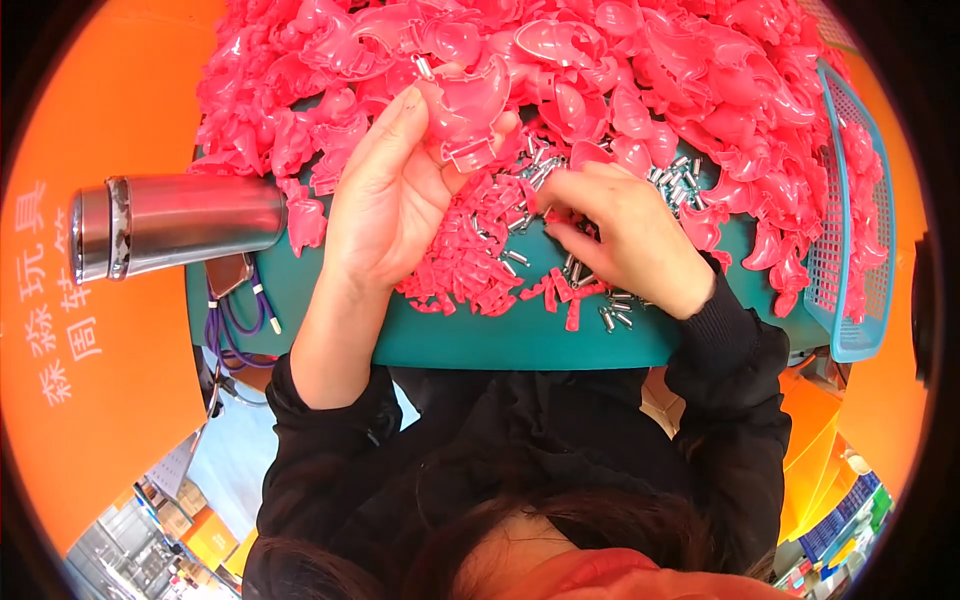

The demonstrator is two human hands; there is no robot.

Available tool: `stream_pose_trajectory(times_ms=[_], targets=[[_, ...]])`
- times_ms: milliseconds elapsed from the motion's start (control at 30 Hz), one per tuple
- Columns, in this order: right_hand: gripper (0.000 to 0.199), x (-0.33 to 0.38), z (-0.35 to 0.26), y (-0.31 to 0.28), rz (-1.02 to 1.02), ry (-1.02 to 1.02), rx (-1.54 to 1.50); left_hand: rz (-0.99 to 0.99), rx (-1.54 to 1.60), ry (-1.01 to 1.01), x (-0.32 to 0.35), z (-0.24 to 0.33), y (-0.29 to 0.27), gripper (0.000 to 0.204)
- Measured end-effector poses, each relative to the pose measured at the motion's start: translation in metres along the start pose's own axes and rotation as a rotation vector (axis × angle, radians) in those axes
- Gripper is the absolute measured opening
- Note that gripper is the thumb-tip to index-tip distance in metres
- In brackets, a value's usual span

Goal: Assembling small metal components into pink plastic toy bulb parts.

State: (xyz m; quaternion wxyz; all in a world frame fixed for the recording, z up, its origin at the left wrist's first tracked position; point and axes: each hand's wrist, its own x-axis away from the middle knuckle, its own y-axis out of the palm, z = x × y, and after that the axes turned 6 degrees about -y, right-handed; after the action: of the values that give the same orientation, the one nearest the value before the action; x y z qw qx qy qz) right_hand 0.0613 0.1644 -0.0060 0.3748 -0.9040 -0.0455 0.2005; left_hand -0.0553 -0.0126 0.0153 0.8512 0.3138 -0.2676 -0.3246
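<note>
Viewpoint: head-worn fisheye, above the person's own forearms
Direction: steeply down onto the teal tray (520,340); the heap of pink plastic parts (620,70) lies at the top
Range: close; rim edges bend

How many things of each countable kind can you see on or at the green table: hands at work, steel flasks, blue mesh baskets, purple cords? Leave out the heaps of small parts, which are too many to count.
Hands: 2, the left hand holding a pink shell piece, the right hand among the small metal pins
Steel flask: 1
Blue mesh basket: 1
Purple cord: 1
Total: 5
</note>
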Motion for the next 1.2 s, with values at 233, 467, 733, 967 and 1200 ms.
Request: stream_pose_trajectory(times_ms=[233, 467, 733, 967, 1200], targets=[[0.013, -0.003, -0.007, -0.03, 0.446, 0.229, -0.263, -0.042, -0.249, -0.065, 0.005, -0.009, 0.003, 0.046], [0.017, -0.006, -0.006, -0.021, 0.427, 0.055, -0.143, -0.107, -0.111, -0.334, 0.016, -0.03, 0.016, 0.027], [0.021, -0.006, -0.003, -0.019, 0.347, 0.037, -0.031, -0.124, -0.12, -0.318, 0.015, -0.031, 0.013, 0.033], [0.021, -0.007, -0.011, -0.012, 0.396, 0.229, -0.113, -0.117, -0.222, -0.316, 0.014, -0.031, 0.011, 0.04], [0.025, -0.005, -0.006, -0.015, 0.294, -0.002, 0.139, -0.137, -0.108, -0.302, 0.014, -0.032, 0.01, 0.037]])
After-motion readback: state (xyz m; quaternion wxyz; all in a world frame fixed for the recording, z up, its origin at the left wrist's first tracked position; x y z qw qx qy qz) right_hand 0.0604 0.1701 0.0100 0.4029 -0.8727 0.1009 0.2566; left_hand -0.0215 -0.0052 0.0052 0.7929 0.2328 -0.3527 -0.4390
